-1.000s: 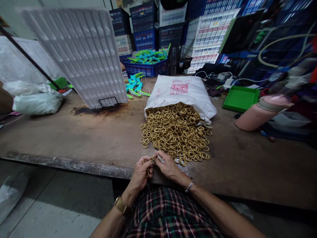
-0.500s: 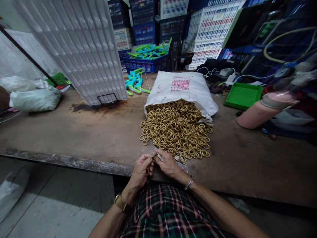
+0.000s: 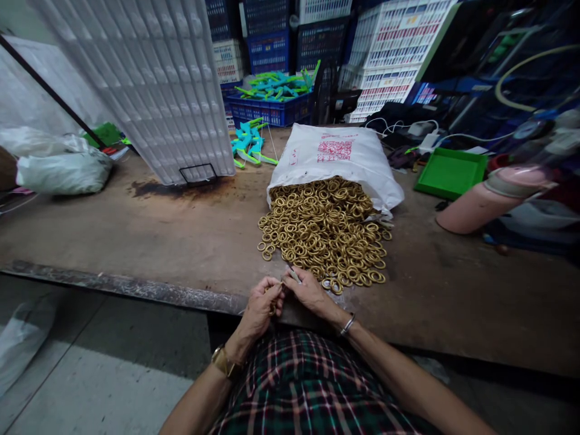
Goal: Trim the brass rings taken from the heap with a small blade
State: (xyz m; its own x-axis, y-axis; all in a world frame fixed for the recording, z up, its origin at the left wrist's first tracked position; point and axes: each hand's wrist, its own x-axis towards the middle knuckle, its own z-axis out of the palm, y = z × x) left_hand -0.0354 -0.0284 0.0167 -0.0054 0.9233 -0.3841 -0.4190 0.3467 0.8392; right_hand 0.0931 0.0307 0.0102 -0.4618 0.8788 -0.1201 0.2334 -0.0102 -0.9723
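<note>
Several gold-coloured rings (image 3: 326, 235) spill in a heap from the mouth of a white sack (image 3: 312, 151) with red print. In front of the heap, near the table's edge, my two hands meet. My left hand (image 3: 264, 302) is closed around gold rings, partly hidden by the fingers. A small blade-like tool (image 3: 293, 275) is pinched in my right hand (image 3: 310, 293), its dark tip pointing up and left. The fingertips of both hands touch or nearly touch.
The wooden table (image 3: 181, 235) also bears a tall ribbed translucent panel (image 3: 158, 90), a green tray (image 3: 451, 174), a pink bottle (image 3: 492, 202) and a plastic bag (image 3: 63, 172). Behind stands a blue crate (image 3: 276, 112) of green and turquoise parts.
The view has shifted slightly, so the table items sit a little higher and further right. Both hands remain together, still closed; the right fingers and tool have turned slightly.
</note>
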